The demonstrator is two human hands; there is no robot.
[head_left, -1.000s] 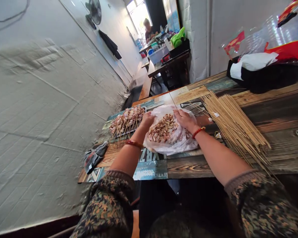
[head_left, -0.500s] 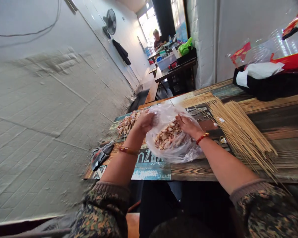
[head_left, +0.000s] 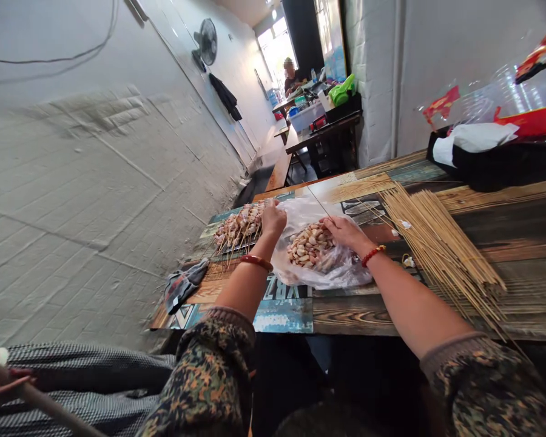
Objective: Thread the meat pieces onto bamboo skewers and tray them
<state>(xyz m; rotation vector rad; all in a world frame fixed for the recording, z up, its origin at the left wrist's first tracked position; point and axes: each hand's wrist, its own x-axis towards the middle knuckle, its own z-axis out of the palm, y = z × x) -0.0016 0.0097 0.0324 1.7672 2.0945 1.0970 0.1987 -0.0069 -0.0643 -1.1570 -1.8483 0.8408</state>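
A clear plastic bag [head_left: 295, 276] lies spread on the table with many small, pale tan-pink pieces [head_left: 312, 244] in it; I cannot tell their kind. My left hand [head_left: 273, 220] is closed in a pinch on the bag's far left rim. Just beyond it lies a pile of loaded skewers [head_left: 239, 226], their bare sticks pointing towards me. At the bag's right side, my right hand [head_left: 346, 233] has closed fingers around a thin bamboo skewer [head_left: 317, 201], which slants up and to the left. That hand also touches the bag's edge.
A stack of bare bamboo skewers [head_left: 446, 243] lies on the right of the wooden table [head_left: 359, 312]. Grey cloth gloves [head_left: 185, 285] rest at the left edge. A black container [head_left: 495, 159] with packaging stands back right. Checked trousers [head_left: 91, 364] of a person show lower left.
My left hand has shifted up at the bag's left rim, and the bag sits flatter and more open. A person's checked trousers and a stick have come into view at lower left.
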